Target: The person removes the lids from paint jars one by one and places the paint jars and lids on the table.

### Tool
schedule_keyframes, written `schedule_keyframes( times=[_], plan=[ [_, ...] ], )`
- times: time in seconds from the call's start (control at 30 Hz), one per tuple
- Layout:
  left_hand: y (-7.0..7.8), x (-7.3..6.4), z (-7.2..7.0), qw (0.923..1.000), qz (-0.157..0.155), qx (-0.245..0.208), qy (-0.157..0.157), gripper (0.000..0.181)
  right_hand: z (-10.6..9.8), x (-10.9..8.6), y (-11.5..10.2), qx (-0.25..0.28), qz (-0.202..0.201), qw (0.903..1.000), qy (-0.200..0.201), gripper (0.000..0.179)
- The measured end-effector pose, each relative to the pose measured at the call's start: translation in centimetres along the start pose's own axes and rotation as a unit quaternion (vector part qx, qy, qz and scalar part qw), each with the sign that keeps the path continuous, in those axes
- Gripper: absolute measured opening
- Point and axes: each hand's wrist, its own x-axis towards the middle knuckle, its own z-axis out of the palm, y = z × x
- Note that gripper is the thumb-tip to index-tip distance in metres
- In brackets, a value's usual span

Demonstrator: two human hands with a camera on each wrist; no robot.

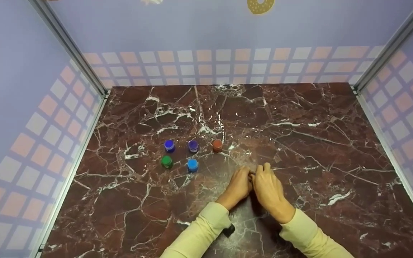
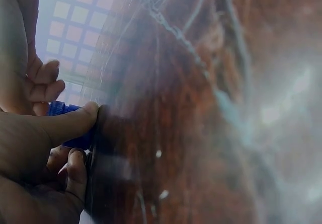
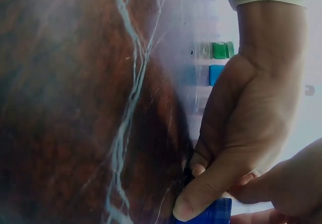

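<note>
Pinching left hand [image 1: 238, 187]: grips a dark-blue paint pot [image 2: 83, 140] between thumb and fingers, with thumb laid along the near side.
Right hand [image 1: 269, 186]: curls fingers close by the ribbed lid [image 2: 56, 108]; cannot tell whether gripping it or only held next to it.
Dark-blue paint pot: held low at the marbled tabletop [image 1: 138, 200], between 4 and 5 o'clock from the head view's centre.
Standing pots: left untouched, apart from one another; counted from the hands, orange-brown paint pot [image 1: 217, 146] between 10 and 11 o'clock, purple paint pot [image 1: 193, 146] at 10, royal-blue paint pot [image 1: 169, 146] just short of 10, light-blue paint pot [image 1: 193, 165] and green paint pot [image 1: 166, 162] just past 9.
Done, by judgement: five set upright in a loose group, seemingly capped.
Left, by judgement: handling of the dark-blue paint pot, not yet released and well apart from the group; probably capped.
Hidden: in the head view, behind knuckles, nearly all of the held pot.
Cut off: at 5 o'clock in the right-wrist view, part of the same pot.
Hard to make out: contact between pot base and tabletop; black object [image 1: 229, 230] under the left sleeve [image 1: 212, 216].
</note>
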Motion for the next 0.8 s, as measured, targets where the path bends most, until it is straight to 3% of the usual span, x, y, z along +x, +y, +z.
schedule_keyframes(
  times=[0.17,0.43,0.8],
  plan=[
    [0.0,0.0,0.1,0.9999,0.013,-0.001,0.005,0.014,-0.2,0.2,0.2,0.008,-0.007,0.9999,-0.007,0.027],
    [0.1,0.0,0.2,0.9999,0.014,-0.002,0.0,0.013,-1.0,0.5,0.8,0.039,-0.057,0.9961,-0.056,0.023],
    [0.0,0.1,-0.1,0.9999,0.002,-0.015,-0.007,0.025,-2.2,1.8,2.2,0.115,-0.153,0.9751,-0.111,0.02]
  ],
)
